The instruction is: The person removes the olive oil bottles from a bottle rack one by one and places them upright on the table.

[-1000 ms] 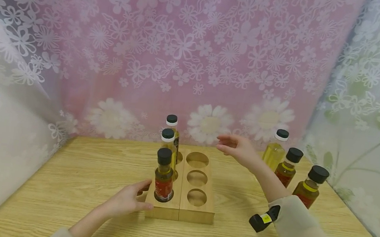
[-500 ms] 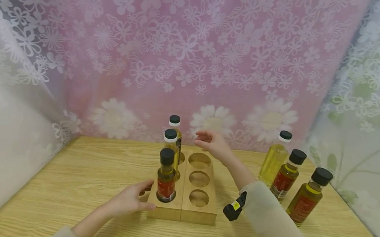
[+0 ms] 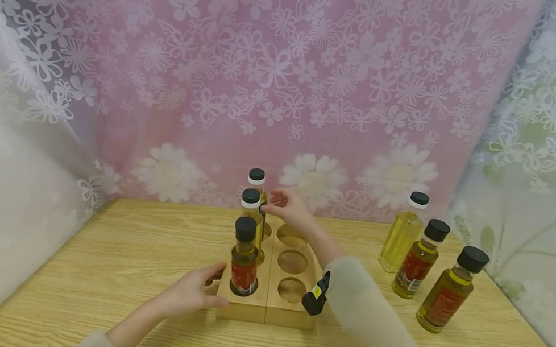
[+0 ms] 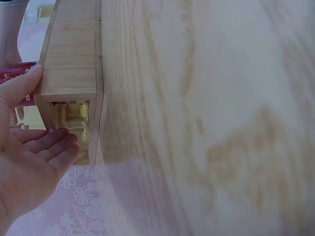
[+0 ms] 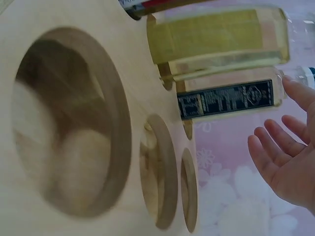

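Observation:
The wooden rack has two columns of round holes; its left column holds a red-labelled bottle in front, a yellow oil bottle behind it and a dark-labelled bottle at the back. My left hand rests at the rack's left front corner, thumb on the front; in the left wrist view the left hand has relaxed fingers by the rack's open end. My right hand is beside the back bottle's neck. Seen from the right wrist, the right hand has fingers spread, thumb tip close to that bottle.
On the table's right stand a yellow oil bottle and two red-labelled bottles, one in the middle and one nearer. A pink flowered curtain hangs behind the table.
My right hand has moved left from near the right-hand bottles, over the rack, to the back bottle. The left hand keeps its place at the rack. The view has shifted slightly.

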The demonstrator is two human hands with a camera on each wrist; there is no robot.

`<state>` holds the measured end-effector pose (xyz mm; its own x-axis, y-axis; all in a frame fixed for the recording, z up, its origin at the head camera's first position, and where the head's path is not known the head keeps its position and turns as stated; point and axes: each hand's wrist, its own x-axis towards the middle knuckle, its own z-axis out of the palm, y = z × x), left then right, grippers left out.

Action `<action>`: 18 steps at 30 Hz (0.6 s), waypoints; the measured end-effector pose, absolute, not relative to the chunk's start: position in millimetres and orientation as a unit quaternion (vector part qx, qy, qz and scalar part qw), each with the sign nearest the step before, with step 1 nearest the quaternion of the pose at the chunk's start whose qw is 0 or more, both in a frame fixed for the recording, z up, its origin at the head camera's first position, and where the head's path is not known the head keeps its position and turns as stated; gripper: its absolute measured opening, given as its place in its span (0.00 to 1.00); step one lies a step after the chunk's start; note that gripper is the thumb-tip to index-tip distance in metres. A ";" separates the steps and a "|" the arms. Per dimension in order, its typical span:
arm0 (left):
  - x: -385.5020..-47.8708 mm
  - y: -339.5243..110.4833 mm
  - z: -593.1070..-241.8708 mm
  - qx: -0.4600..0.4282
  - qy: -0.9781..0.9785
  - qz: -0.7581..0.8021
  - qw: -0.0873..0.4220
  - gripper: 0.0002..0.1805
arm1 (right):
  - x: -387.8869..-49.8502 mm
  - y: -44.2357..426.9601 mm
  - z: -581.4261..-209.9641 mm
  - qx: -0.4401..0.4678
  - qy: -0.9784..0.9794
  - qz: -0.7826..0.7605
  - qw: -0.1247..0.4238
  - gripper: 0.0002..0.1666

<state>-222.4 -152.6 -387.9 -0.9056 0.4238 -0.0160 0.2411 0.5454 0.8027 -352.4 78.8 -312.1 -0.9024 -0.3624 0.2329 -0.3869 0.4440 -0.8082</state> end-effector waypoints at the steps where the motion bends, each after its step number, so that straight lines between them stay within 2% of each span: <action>1: -222.5 -152.5 -387.6 0.190 0.873 0.436 0.105 0.48 | -352.4 76.0 -312.4 0.217 -0.852 0.477 0.010 0.33; 18: -223.6 -152.8 -388.2 0.196 0.874 0.434 0.101 0.48 | -353.3 49.2 -324.8 0.159 -0.872 0.462 0.040 0.30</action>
<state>-223.6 -152.8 -388.2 -0.9027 0.4302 -0.0072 0.2545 0.5473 0.7973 -353.3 49.2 -324.8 -0.9461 -0.2412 0.2163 -0.3144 0.5229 -0.7923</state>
